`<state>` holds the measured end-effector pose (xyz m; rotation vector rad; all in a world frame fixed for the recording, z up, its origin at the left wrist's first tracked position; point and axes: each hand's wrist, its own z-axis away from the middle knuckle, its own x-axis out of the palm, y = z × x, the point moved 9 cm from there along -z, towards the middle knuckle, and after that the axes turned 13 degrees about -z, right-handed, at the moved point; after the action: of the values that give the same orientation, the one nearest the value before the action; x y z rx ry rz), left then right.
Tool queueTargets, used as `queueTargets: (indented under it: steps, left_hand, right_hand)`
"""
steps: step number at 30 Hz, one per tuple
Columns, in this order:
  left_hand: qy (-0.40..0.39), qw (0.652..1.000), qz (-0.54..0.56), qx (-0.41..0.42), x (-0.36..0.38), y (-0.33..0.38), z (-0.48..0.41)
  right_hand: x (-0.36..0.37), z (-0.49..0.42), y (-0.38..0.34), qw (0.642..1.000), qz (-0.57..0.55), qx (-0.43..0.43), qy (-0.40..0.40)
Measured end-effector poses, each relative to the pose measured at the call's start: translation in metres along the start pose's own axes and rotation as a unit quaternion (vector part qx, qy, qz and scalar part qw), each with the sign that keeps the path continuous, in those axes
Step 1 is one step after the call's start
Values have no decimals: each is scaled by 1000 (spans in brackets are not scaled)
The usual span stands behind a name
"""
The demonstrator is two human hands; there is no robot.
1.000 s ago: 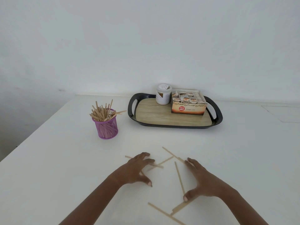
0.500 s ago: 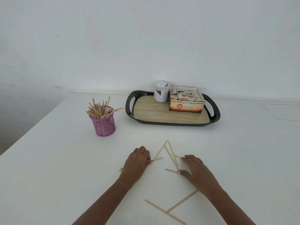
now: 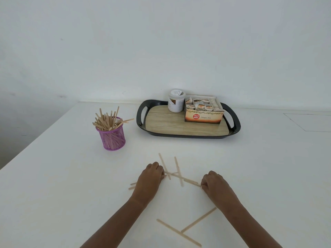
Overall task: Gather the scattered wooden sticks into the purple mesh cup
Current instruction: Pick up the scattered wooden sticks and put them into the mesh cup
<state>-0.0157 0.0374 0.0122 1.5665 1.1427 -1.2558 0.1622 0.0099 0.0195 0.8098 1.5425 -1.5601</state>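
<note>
1. the purple mesh cup [image 3: 112, 136] stood far left on the white bench [image 3: 53, 185], already full of sticks, well apart from both hands.
2. the left hand [image 3: 149, 178] lay knuckles-up on the bench, its fingers curled together at the left ends of the crossed sticks [image 3: 176, 173]; two stick ends [image 3: 132, 186] showed from under its left side.
3. the right hand [image 3: 214, 182] had its fingers closed at the right end of one long stick [image 3: 189, 180].
4. to do this step well, i think both hands should sweep the crossed sticks into one parallel bundle before lifting, so none slips out.
5. two more sticks [image 3: 188, 228] lay nearer the body, touching in a t shape, and should be collected too.
6. the fingertips were hidden under the knuckles, so i could not tell how firmly any stick was held.
7. the tray [image 3: 141, 115] behind took no part.
</note>
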Motion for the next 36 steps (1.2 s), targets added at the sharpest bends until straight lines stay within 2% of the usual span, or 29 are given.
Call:
queueTargets:
  steps: [6,12,16,21,26,31,36]
  left_hand:
    - [-3,1000,-18,-2,0,0,2]
    - [0,1000,-15,5,-7,-4,7]
    - [31,999,34,-4,-23,-10,-1]
    - [61,995,44,62,-32,9,-22]
    - [-11,990,47,135,-16,23,-35]
    - [-87,983,79,138,0,11,-26]
    - [-192,968,40,157,12,-2,-16]
  right_hand:
    - [5,-4,-12,997,73,-7,-35]
    - [7,0,-11,996,74,-42,-41]
    - [1,0,-8,998,12,-47,-49]
    - [-5,-17,-19,998,-56,-25,-1]
    - [7,-32,-33,999,-43,6,13]
    - [20,-28,-44,1000,-21,10,-3]
    - [33,-24,-58,1000,8,15,-6]
